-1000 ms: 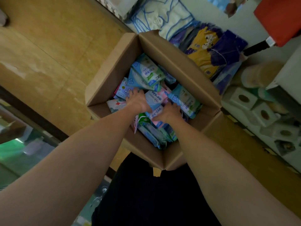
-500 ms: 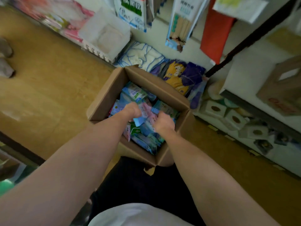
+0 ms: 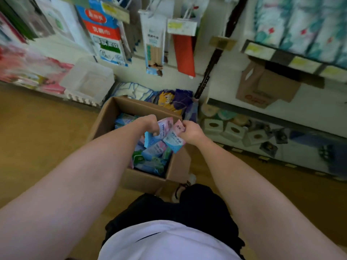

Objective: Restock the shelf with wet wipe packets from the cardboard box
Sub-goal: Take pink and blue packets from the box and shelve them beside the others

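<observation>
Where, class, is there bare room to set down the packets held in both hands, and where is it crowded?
Free: the bare floor left of the cardboard box, and the white shelf board right of the brown carton. Crowded: inside the box, and the bottom shelf of tissue boxes.

hidden, cropped and blurred items

left hand (image 3: 150,122) and right hand (image 3: 191,129): fingertips concealed behind held wet wipe packets (image 3: 167,135); packet print illegible. cardboard box (image 3: 109,117): contents partly covered by forearms. shelf (image 3: 281,55): goods smeared by motion blur, cut off at right edge.
</observation>
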`<state>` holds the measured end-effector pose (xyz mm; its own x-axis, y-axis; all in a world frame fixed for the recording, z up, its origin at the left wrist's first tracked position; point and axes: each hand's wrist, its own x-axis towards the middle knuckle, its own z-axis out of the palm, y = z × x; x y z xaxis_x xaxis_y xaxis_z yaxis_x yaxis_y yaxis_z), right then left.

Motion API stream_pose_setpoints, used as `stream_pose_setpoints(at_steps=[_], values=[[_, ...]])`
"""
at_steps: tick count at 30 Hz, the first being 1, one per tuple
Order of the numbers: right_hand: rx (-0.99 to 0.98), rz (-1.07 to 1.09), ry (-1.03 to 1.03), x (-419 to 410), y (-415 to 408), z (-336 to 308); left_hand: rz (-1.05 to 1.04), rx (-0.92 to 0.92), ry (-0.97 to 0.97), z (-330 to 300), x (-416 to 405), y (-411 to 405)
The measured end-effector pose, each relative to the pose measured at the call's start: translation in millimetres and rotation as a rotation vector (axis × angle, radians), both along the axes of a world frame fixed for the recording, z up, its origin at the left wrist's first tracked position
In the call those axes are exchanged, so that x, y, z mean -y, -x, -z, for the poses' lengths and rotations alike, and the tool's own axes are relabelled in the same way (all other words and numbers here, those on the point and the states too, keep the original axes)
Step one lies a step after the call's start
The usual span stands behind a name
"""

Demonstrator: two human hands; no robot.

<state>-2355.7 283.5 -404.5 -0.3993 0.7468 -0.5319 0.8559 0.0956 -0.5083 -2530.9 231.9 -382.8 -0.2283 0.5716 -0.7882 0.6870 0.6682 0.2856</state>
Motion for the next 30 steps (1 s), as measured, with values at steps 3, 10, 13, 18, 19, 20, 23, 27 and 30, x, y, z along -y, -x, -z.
stream_pose_setpoints(at_steps=[3,10,13,18,19,20,23,27,30], values=[[0.000,0.005,-0.033,-11.3,-27.6,-20.7,0.095,-0.022,-0.023,-19.7,-18.2,-25.6],[-0.076,0.130,-0.074,-52.9,-113.8,-62.1,0.231,-0.066,-0.150,-47.9,-65.2,-101.3],[-0.106,0.211,-0.077,-69.4,-166.2,-82.4,0.195,-0.040,-0.206,-53.4,-87.9,-143.8],[-0.176,0.214,-0.121,-99.2,-256.1,-111.9,0.204,0.023,-0.305,-76.7,-126.5,-226.6],[-0.176,0.216,-0.137,-105.6,-272.3,-117.3,0.210,0.039,-0.321,-85.3,-132.5,-244.9],[-0.171,0.225,-0.137,-113.0,-287.8,-120.8,0.212,0.058,-0.330,-91.9,-139.2,-261.6],[-0.150,0.241,-0.150,-132.3,-331.1,-130.7,0.220,0.087,-0.338,-114.0,-153.1,-308.6],[-0.113,0.225,-0.196,-156.1,-372.8,-148.3,0.198,0.190,-0.407,-125.2,-173.4,-348.3],[-0.126,0.221,-0.206,-174.2,-396.7,-167.6,0.165,0.268,-0.472,-133.9,-189.7,-371.5]])
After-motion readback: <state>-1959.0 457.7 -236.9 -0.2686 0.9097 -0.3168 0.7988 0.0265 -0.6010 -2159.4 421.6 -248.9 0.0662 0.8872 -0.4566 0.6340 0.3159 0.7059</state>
